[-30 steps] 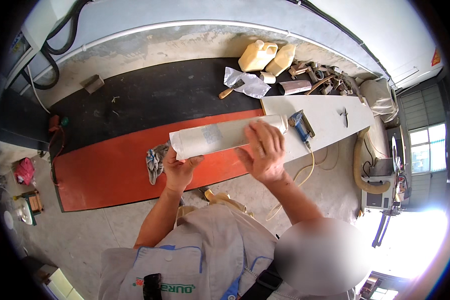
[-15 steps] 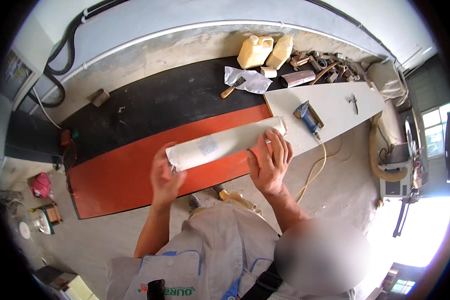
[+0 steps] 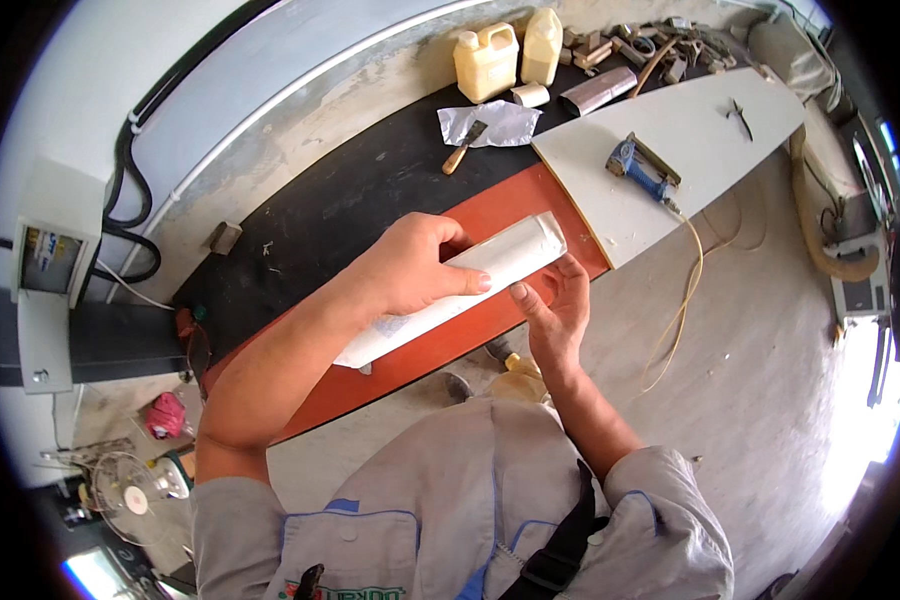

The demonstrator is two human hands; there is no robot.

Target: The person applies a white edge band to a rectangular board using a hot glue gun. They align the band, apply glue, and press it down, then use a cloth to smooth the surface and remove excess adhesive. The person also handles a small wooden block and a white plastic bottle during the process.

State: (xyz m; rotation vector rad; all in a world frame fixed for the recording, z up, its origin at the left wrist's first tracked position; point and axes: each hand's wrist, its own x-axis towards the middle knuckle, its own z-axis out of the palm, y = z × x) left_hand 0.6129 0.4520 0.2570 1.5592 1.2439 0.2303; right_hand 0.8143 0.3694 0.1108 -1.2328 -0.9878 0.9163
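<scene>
A long white cylinder-like piece (image 3: pixel 507 258), apparently wrapped, with a bluish patch on its side, is held slantwise above the red board (image 3: pixel 470 318). My left hand (image 3: pixel 415 265) reaches across it from above, its thumb pressed along the top and its other fingers partly hidden on the far side. At the right end, my right hand (image 3: pixel 562 315) grips the near lower edge with bent fingers and the thumb raised close to the surface. What the piece is made of I cannot make out.
The black worktop (image 3: pixel 320 235) bears a putty knife (image 3: pixel 464 147) on silvery sheet (image 3: pixel 510 125), two yellowish jugs (image 3: pixel 487 65) and scrap pieces (image 3: pixel 660 50). A blue air-powered tool (image 3: pixel 642 168) with a yellow hose (image 3: pixel 692 270) lies on the grey-white panel (image 3: pixel 590 150).
My left hand has moved from the piece's left end to over its middle. The right hand stays near the right end. The piece is tilted more steeply, and the view has turned.
</scene>
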